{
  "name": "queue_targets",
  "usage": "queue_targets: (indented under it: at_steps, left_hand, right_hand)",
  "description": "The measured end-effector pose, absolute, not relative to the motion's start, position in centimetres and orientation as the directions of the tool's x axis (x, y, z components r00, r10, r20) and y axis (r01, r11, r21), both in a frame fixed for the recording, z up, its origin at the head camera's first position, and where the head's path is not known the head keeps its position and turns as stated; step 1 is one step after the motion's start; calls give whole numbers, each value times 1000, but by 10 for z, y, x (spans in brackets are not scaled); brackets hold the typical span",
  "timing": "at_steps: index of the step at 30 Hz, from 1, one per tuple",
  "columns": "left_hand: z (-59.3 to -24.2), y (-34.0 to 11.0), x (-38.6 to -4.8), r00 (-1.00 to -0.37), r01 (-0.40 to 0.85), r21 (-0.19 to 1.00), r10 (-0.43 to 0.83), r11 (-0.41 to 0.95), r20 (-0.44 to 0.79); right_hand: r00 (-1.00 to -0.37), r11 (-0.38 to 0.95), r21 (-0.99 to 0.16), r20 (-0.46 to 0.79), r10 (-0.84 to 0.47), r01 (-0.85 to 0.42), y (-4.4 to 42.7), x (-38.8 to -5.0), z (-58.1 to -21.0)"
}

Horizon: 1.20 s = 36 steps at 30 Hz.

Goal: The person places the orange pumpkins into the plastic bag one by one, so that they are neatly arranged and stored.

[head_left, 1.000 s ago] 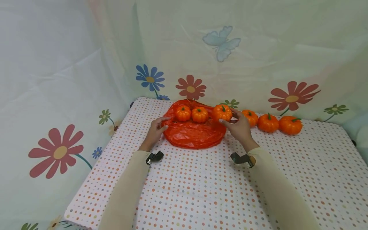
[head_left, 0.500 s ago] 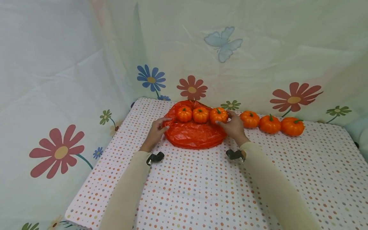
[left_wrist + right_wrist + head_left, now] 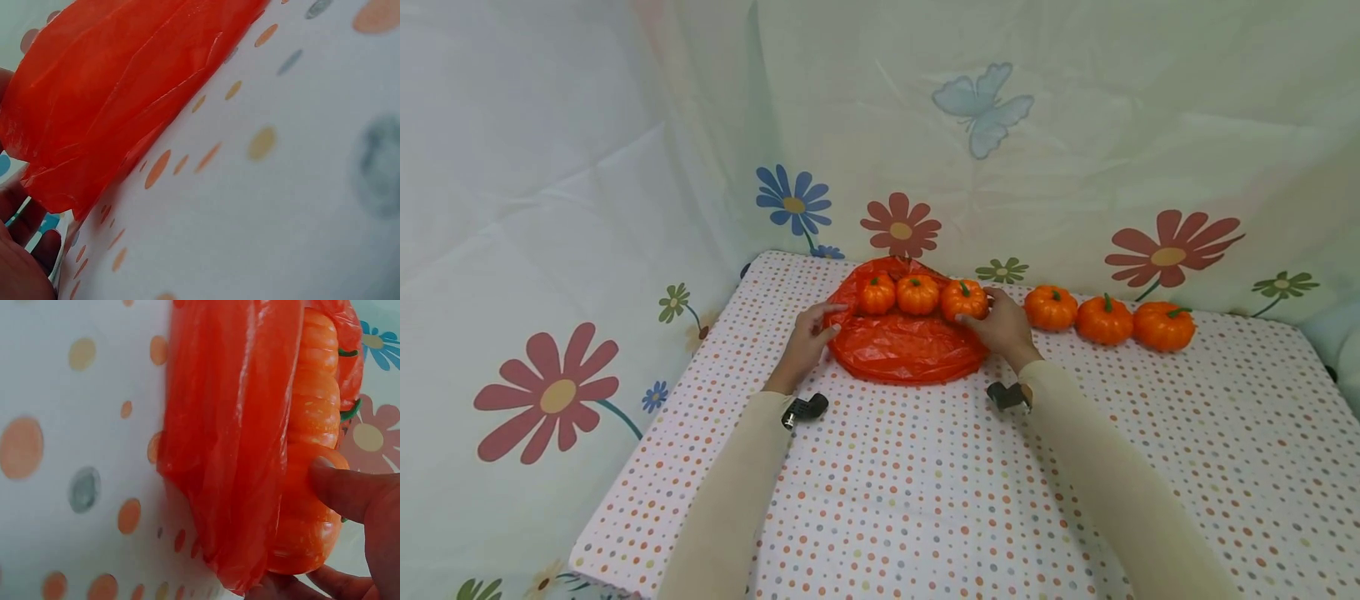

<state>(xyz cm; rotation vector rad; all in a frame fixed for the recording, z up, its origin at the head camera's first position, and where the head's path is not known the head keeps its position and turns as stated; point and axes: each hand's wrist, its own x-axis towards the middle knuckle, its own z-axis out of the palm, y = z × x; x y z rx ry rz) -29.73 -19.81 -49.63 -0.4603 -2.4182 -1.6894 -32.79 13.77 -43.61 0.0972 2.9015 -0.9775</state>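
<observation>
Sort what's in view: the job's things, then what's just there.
Job:
red bag
left hand, at its edge
right hand, holding a pumpkin
two pumpkins inside the bag
three pumpkins at right, probably

Just there:
dotted tablecloth
flowered backdrop

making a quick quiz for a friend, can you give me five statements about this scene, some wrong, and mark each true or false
1. The person's right grip holds a glossy, round orange pumpkin with a green stem. True.
2. A crumpled red plastic bag lies on the dotted white tablecloth. True.
3. The bag's mouth is tied shut. False: it gapes, with two more orange pumpkins between its front and back sheets.
4. The left grip squeezes a pumpkin. False: it is at the bag's left edge and holds no pumpkin.
5. Three further orange pumpkins sit in a row right of the bag. True.
</observation>
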Motion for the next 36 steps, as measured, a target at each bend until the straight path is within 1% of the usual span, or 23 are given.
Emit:
queue_targets:
  at_steps: [6,9,11,12,16,19,20,24,30,32,36]
  left_hand:
    - [-470,-193,-280,-932,359,877,180,320,316]
    - [-465,-190,-276,-936,348,881,178,321,304]
    - [-464,-189,-276,-940,335,887,175,318,292]
    - [-464,-188,-276,-943,327,891,174,316,285]
    - [-485,-189,-289,-944,326,889,157,321,289]
    - [-500,-191,-298,-942,334,885,150,324,300]
    - [-500,-191,-298,-941,335,886,154,321,301]
    - [-493,-189,-294,-939,339,887,171,312,299]
    - [-467,-187,-277,-935,348,882,186,319,301]
    - [-464,-188,-275,-941,334,886,175,322,291]
    - [-463,-191,-274,-940,338,885,162,321,300]
  right_hand:
    - [-998,886,-463,-60,-23,7,134,-330,-433]
    - [-997,906,-423,-64,-41,-10,131,-330,-431]
    - [-997,908,-419,-67,-47,-15,131,-329,-430]
    - [-996,906,-422,-71,-47,-13,132,-328,-430]
    - [-995,891,-453,-81,-58,-15,140,-327,-431]
    - [-995,863,-506,-70,-66,-22,151,-323,-430]
    - [-996,851,-525,-58,-62,-22,155,-321,-428]
    - [-1000,795,-606,4,-28,-24,174,-309,-421]
    - [-985,777,-628,161,69,-48,207,-286,-415]
    - [-978,771,-635,184,101,-40,217,-281,-416]
    - [-974,756,-655,181,133,-19,234,-279,-423]
